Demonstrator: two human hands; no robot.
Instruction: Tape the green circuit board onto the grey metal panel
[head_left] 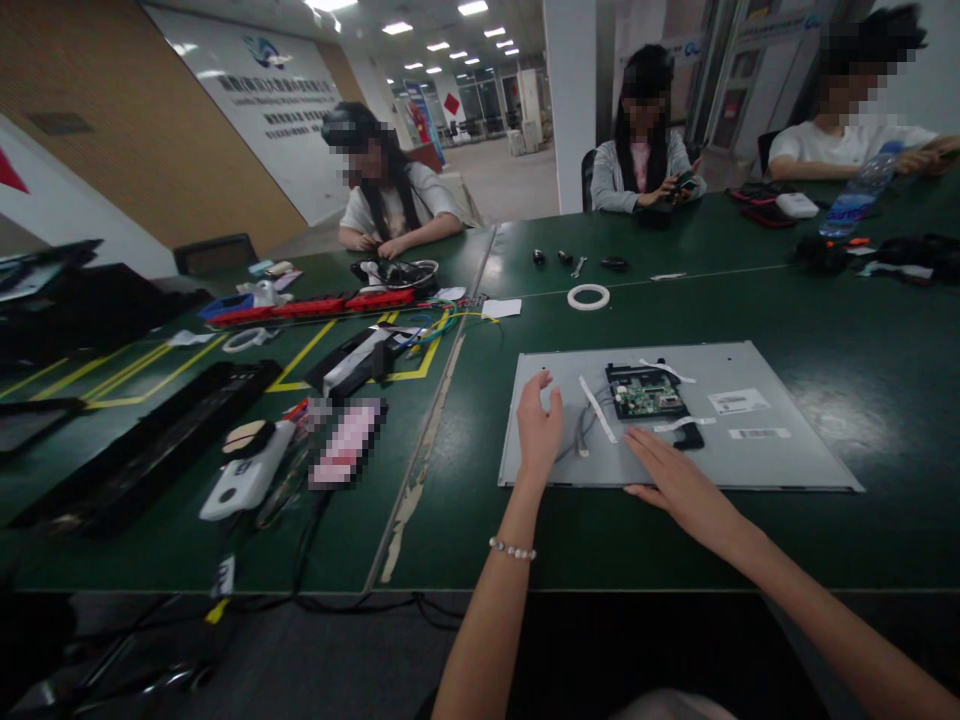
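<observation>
A flat grey display panel (720,455) lies back side up on the green table in front of me. On it sits a green circuit board (646,392) in a black bracket, with strips of white tape and a grey cable (583,430) beside it. My left hand (540,425) is over the panel's left part, thumb and fingers apart and slightly curved, with nothing seen in it. My right hand (664,475) rests at the panel's near edge, fingers stretched out just below the board and thumb at the rim. A white tape strip (598,408) lies between the hands.
A tape roll (589,297) and a small wrench (579,267) lie beyond the panel. To the left are a long black casing (150,445), a white device (247,470), a phone-like pink object (347,445) and cables. Several people sit across the table; a bottle (859,195) stands far right.
</observation>
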